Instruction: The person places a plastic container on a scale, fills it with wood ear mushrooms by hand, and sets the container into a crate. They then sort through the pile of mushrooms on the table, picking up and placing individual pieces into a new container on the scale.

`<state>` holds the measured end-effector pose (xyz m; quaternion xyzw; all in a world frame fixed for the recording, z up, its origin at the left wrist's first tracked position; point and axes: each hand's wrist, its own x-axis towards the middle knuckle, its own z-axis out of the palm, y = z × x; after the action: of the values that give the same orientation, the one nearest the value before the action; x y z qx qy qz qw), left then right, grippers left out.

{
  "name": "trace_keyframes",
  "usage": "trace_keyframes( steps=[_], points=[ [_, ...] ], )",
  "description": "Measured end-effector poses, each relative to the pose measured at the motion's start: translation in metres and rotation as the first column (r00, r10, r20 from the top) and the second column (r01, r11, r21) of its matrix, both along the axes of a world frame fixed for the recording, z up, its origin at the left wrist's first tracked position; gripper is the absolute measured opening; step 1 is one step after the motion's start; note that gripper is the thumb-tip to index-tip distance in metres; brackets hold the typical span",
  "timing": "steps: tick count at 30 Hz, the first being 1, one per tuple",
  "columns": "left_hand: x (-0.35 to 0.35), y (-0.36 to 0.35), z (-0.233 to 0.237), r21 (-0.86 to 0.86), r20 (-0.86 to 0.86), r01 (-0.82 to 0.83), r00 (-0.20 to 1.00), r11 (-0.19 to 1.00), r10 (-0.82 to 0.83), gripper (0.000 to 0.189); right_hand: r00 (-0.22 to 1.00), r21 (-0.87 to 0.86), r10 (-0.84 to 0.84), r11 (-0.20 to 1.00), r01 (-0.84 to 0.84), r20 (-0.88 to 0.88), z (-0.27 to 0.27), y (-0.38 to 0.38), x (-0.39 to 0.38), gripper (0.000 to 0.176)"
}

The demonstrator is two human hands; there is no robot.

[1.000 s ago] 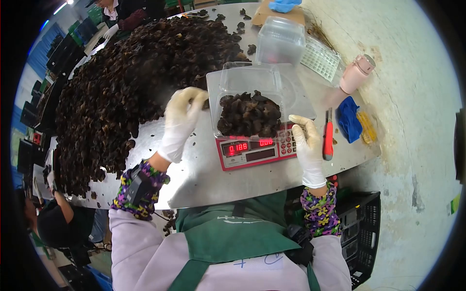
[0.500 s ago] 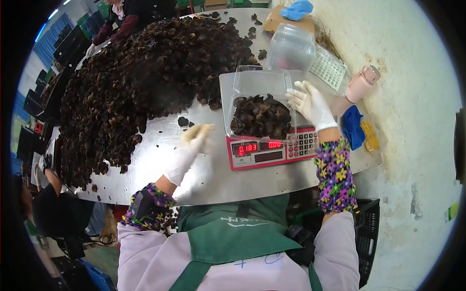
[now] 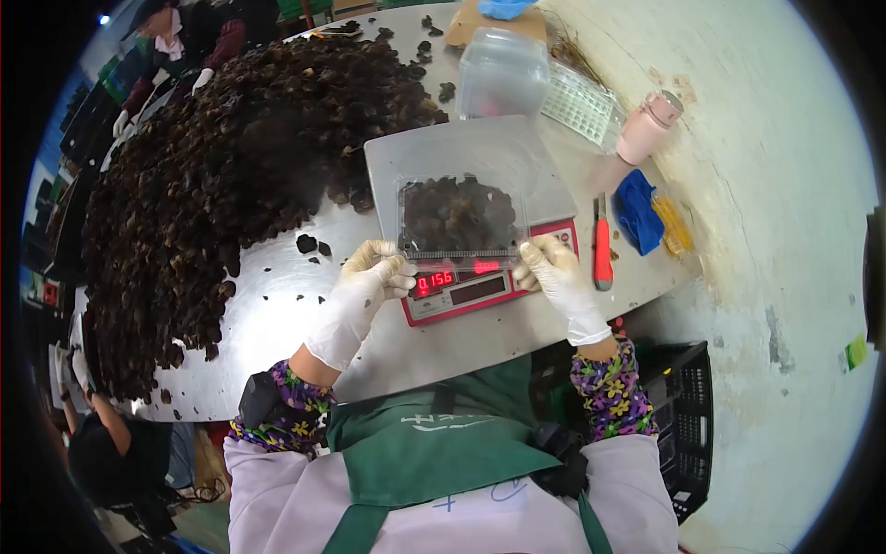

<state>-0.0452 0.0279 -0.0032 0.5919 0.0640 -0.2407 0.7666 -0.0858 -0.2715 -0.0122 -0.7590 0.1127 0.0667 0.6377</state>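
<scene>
A clear plastic clamshell box [image 3: 461,242] with dark wood ear mushrooms [image 3: 459,210] inside sits on the plate of a red and silver digital scale [image 3: 475,297], its lid folded down over them. My left hand [image 3: 374,272], in a white glove, pinches the box's front left corner. The front right corner is between the fingers and thumb of my right hand [image 3: 554,277], also gloved. The left part of the scale's display reads about 0.156; the figures beside it are blurred.
A large heap of wood ear mushrooms [image 3: 221,175] covers the metal table's left. To the right lie a red-handled knife [image 3: 603,249], a blue cloth [image 3: 637,212] and a pink bottle [image 3: 649,129]. Stacked clear boxes [image 3: 503,74] stand behind the scale. Two other people work at left.
Both hands have come to the box's front corners, and its lid has swung down over the mushrooms. The scale reading went from 0.183 to about 0.156. The view has shifted.
</scene>
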Motion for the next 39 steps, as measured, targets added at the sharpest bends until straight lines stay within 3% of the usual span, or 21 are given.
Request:
trace_keyframes(
  steps=[3, 8, 10, 12, 14, 15, 16, 18, 20, 22, 24, 25, 26, 29, 30, 32, 35, 36, 37, 38, 39],
  points=[
    [0.001, 0.0, -0.006, 0.005, 0.072, 0.024, 0.997, 1.0, -0.025, 0.007, 0.997, 0.405, -0.075, 0.911, 0.072, -0.008, -0.009, 0.008, -0.008, 0.02],
    [-0.015, 0.001, -0.006, 0.05, 0.199, 0.067, 0.977, 0.997, -0.075, 0.008, 0.994, 0.304, -0.098, 0.949, 0.077, 0.053, -0.01, 0.012, -0.009, 0.006],
    [-0.024, -0.004, -0.006, 0.031, 0.19, 0.024, 0.981, 0.999, -0.03, 0.008, 0.972, 0.238, -0.112, 0.969, 0.061, 0.208, -0.014, 0.011, -0.009, 0.008],
    [-0.034, -0.007, 0.003, -0.067, 0.213, 0.093, 0.974, 0.993, -0.077, 0.008, 0.924, 0.394, -0.209, 0.916, 0.072, 0.319, -0.032, 0.015, -0.004, 0.004],
    [-0.035, -0.015, -0.008, -0.132, 0.257, 0.079, 0.965, 0.988, -0.043, 0.015, 0.845, 0.414, -0.407, 0.875, 0.251, 0.347, -0.024, 0.027, -0.014, 0.016],
    [-0.029, -0.011, -0.024, -0.143, 0.303, 0.118, 0.95, 0.983, -0.07, 0.018, 0.863, 0.597, -0.47, 0.751, 0.28, 0.186, -0.007, 0.033, -0.028, 0.034],
    [-0.032, -0.023, -0.021, -0.085, 0.351, 0.126, 0.932, 0.988, -0.089, 0.018, 0.872, 0.833, -0.478, 0.52, 0.188, 0.102, -0.011, 0.041, -0.038, 0.058],
    [-0.04, -0.051, -0.027, -0.097, 0.472, 0.271, 0.86, 0.958, -0.195, 0.019, 0.903, 0.854, -0.424, 0.491, 0.17, 0.064, 0.005, 0.054, -0.061, 0.084],
    [-0.074, -0.088, -0.006, 0.088, 0.383, 0.316, 0.865, 0.945, -0.324, 0.017, 0.788, 0.866, -0.598, 0.463, 0.19, 0.146, -0.004, 0.039, -0.076, 0.079],
    [-0.087, -0.106, 0.003, 0.152, 0.35, 0.54, 0.754, 0.828, -0.556, 0.041, 0.631, 0.668, -0.729, 0.61, 0.426, 0.263, -0.016, -0.017, -0.106, 0.066],
    [-0.095, -0.112, 0.01, 0.272, 0.423, 0.513, 0.697, 0.814, -0.58, 0.042, 0.461, 0.663, -0.856, 0.487, 0.569, 0.233, -0.01, -0.073, -0.165, 0.056],
    [-0.089, -0.108, 0.008, 0.301, 0.419, 0.496, 0.698, 0.814, -0.58, 0.039, 0.428, 0.438, -0.864, 0.504, 0.745, 0.266, -0.026, -0.113, -0.201, 0.058],
    [-0.08, -0.099, 0.005, 0.33, 0.417, 0.475, 0.703, 0.816, -0.577, 0.035, 0.249, 0.209, -0.93, 0.309, 0.928, 0.269, -0.048, -0.146, -0.236, 0.064],
    [-0.061, -0.073, -0.004, 0.369, 0.369, 0.343, 0.799, 0.864, -0.474, 0.027, 0.002, 0.016, -0.977, 0.005, 1.0, 0.211, -0.088, -0.222, -0.347, 0.067],
    [-0.051, -0.059, -0.015, 0.351, 0.392, 0.328, 0.799, 0.877, -0.456, 0.026, 0.003, 0.054, -0.993, 0.009, 0.998, 0.119, -0.109, -0.247, -0.385, 0.068],
    [-0.031, -0.031, -0.034, 0.377, 0.409, 0.294, 0.798, 0.878, -0.443, 0.025, -0.041, -0.152, -0.994, -0.057, 0.987, 0.106, -0.179, -0.304, -0.456, 0.071],
    [-0.041, -0.02, -0.015, 0.46, 0.399, 0.135, 0.851, 0.877, -0.341, 0.022, 0.08, -0.3, -0.991, 0.108, 0.948, -0.105, -0.193, -0.31, -0.486, 0.076],
    [-0.041, -0.012, -0.011, 0.481, 0.396, 0.1, 0.861, 0.871, -0.318, 0.02, 0.092, -0.711, -0.996, 0.066, 0.7, -0.002, -0.241, -0.346, -0.493, 0.072],
    [-0.047, -0.007, -0.006, 0.505, 0.439, 0.023, 0.854, 0.863, -0.28, 0.018, -0.017, -0.864, -1.0, 0.006, 0.504, -0.018, -0.148, -0.298, -0.411, 0.073],
    [-0.05, -0.001, -0.007, 0.529, 0.476, -0.046, 0.843, 0.847, -0.252, 0.016, 0.221, -0.763, -0.885, -0.2, 0.614, 0.41, -0.202, -0.341, -0.405, 0.059],
    [-0.051, 0.013, -0.018, 0.488, 0.48, -0.124, 0.865, 0.864, -0.147, 0.015, 0.38, -0.673, -0.783, -0.065, 0.737, 0.492, -0.191, -0.344, -0.351, 0.049]
  ],
)
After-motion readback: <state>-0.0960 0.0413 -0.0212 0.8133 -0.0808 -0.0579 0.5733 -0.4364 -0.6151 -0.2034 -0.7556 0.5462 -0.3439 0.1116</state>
